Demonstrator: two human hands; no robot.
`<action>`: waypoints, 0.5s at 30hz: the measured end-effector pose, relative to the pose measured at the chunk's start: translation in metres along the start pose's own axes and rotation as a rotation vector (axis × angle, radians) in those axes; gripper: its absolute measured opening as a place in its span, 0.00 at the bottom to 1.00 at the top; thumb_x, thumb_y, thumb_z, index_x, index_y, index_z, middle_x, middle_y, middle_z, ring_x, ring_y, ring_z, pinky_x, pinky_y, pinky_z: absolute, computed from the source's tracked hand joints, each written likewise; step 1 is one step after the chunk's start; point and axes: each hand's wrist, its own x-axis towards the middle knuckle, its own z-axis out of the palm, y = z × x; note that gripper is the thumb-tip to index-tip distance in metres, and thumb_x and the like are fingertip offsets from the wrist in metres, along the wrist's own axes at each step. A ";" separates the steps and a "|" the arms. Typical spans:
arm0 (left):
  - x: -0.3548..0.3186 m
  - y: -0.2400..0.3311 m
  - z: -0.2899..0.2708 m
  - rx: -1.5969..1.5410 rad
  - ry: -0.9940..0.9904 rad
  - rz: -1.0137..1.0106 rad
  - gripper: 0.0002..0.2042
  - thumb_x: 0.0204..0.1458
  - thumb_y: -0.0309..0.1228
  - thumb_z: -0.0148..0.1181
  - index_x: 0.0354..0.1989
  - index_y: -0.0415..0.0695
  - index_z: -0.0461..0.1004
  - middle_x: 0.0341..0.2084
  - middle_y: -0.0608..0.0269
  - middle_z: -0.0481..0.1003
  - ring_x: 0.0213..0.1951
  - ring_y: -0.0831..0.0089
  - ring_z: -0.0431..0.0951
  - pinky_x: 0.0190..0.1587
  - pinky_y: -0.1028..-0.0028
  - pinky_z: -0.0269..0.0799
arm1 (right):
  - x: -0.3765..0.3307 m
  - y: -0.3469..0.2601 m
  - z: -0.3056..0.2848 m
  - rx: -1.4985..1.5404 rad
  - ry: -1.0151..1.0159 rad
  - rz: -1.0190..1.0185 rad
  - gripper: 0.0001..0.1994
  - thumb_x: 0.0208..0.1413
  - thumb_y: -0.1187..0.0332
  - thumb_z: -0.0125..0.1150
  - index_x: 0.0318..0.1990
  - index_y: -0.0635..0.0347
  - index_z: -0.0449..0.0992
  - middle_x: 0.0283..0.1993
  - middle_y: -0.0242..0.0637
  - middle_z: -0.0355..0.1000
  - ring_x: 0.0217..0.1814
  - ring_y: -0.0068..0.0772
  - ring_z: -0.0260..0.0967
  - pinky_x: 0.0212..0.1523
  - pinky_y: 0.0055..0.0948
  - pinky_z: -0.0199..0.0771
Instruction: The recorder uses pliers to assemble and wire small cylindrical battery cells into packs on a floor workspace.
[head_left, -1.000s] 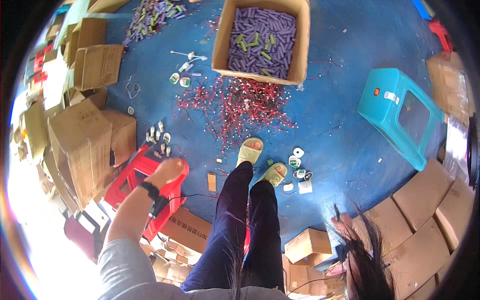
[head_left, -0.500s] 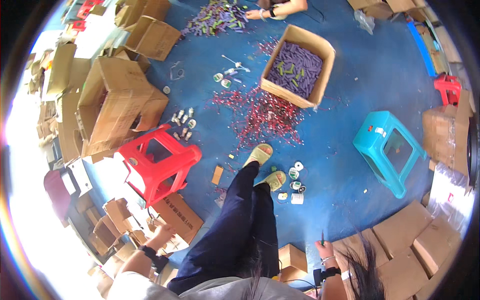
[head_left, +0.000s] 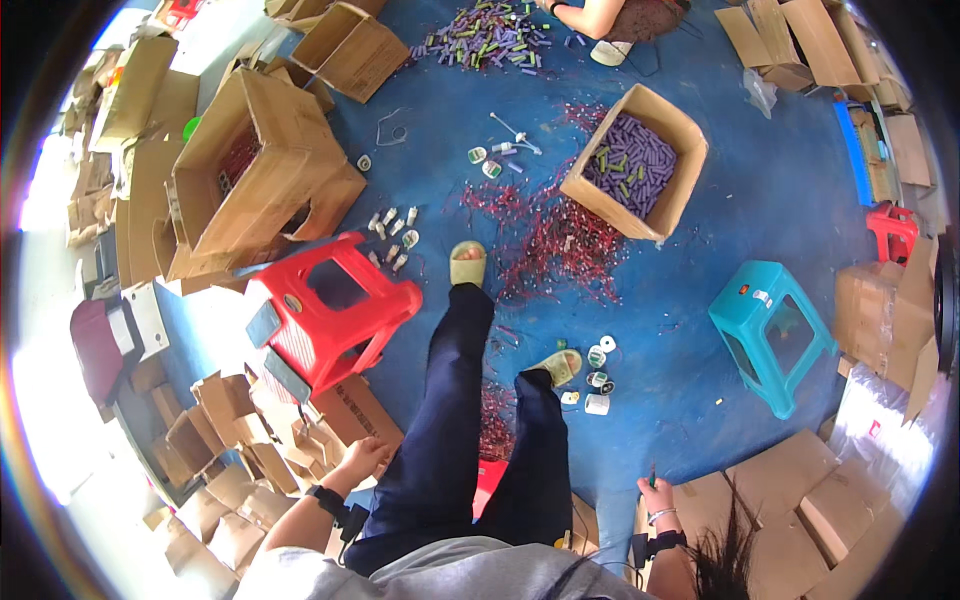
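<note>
My right hand [head_left: 655, 494] is closed around a thin pointed tool with a green handle [head_left: 652, 474], its tip pointing away from me. Cardboard boxes [head_left: 700, 500] lie close beside that hand. By my left thigh hangs my left hand [head_left: 366, 457], its fingers loosely curled and nothing visible in them. Nearest to it is a brown carton [head_left: 358, 415] beside the red stool [head_left: 335, 310]. A watch-like black band sits on each wrist. Between my legs a heap of red wires [head_left: 497, 425] and part of a red stool [head_left: 488, 482] show.
Ahead stands an open carton [head_left: 684, 195] of purple and green cylindrical pieces, beside scattered red wires [head_left: 565, 250]. Several white spools [head_left: 597, 380] lie by my right foot. A teal stool [head_left: 770, 335] is to the right. At the far edge another person's arm [head_left: 590, 18] reaches in.
My left foot has stepped forward and left. My left hand has swung rightward to my thigh. The view has shifted; the right hand still holds the tool. The other person's hand has moved mostly out of view.
</note>
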 end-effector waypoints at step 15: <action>0.073 0.043 -0.170 -0.153 0.078 0.002 0.10 0.47 0.31 0.51 0.31 0.36 0.72 0.20 0.62 0.73 0.26 0.76 0.73 0.30 0.78 0.68 | 0.042 -0.340 0.001 -0.248 -0.085 -0.278 0.09 0.42 0.65 0.58 0.25 0.62 0.72 0.25 0.43 0.67 0.30 0.42 0.66 0.32 0.33 0.65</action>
